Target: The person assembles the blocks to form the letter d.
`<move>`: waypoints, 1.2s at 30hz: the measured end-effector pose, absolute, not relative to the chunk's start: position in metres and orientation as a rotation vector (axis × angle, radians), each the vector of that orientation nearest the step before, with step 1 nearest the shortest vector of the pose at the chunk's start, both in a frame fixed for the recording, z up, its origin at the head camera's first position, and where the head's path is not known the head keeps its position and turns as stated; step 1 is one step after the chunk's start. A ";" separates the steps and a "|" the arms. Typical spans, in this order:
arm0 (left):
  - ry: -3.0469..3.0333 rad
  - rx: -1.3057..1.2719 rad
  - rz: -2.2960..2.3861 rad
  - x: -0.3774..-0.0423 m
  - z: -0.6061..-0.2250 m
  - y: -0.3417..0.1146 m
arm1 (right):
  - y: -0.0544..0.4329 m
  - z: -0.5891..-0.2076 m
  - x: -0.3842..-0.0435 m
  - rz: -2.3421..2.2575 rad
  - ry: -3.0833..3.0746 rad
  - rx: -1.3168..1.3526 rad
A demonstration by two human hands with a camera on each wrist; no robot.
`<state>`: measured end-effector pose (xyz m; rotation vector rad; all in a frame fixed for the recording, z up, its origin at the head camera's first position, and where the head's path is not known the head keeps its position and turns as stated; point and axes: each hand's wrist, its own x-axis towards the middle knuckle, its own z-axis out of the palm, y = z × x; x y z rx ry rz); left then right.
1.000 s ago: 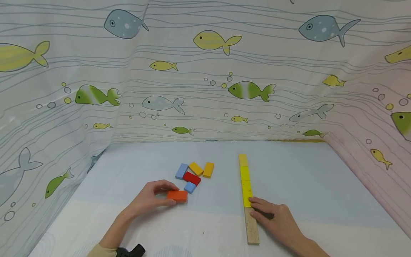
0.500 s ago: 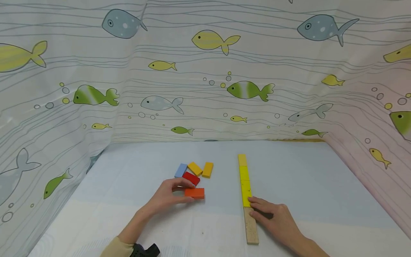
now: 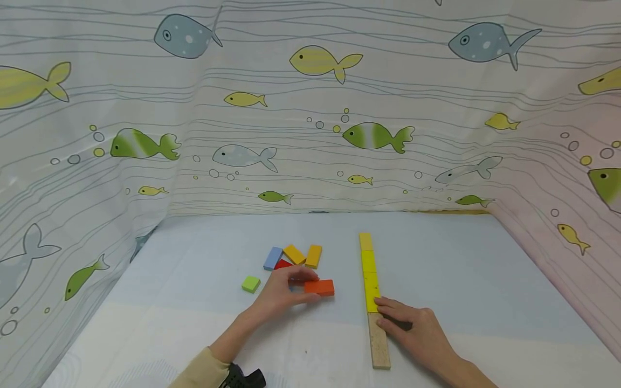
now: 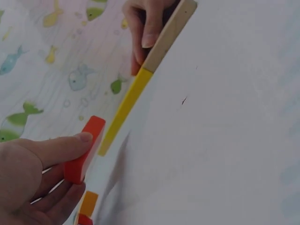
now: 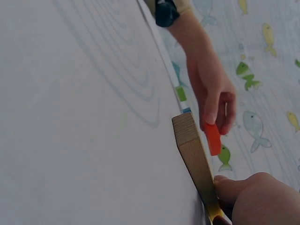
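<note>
My left hand (image 3: 286, 288) pinches an orange block (image 3: 320, 288) between thumb and fingers, left of a straight row of blocks. In the left wrist view the orange block (image 4: 86, 150) is tilted in the fingers. The row has yellow blocks (image 3: 370, 275) at the far end and a bare wooden block (image 3: 379, 342) at the near end. My right hand (image 3: 422, 328) rests against the row's right side, fingertips where yellow meets wood. In the right wrist view its thumb (image 5: 227, 187) touches the wooden block (image 5: 194, 154).
Behind the left hand lie a blue block (image 3: 273, 258), two amber blocks (image 3: 314, 257) and a partly hidden red block (image 3: 283, 264). A small green block (image 3: 250, 284) lies left of that hand. A fish-print curtain (image 3: 310, 161) closes off the back and sides.
My left hand has carried the orange block rightward toward the row. The green block, hidden before, now shows, while the small blue block is mostly covered. My right hand stays still.
</note>
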<state>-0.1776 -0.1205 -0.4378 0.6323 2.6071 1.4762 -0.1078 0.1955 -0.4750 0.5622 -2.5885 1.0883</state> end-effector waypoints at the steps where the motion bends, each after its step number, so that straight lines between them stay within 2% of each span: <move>1: 2.617 0.634 1.475 -0.178 -0.438 -0.118 | 0.195 -0.475 -0.108 1.092 -2.593 0.560; 9: 2.649 0.662 1.491 -0.182 -0.443 -0.098 | 0.195 -0.476 -0.109 1.119 -2.637 0.528; 36: 2.765 0.495 1.425 -0.206 -0.450 -0.049 | 0.196 -0.475 -0.109 1.115 -2.661 0.508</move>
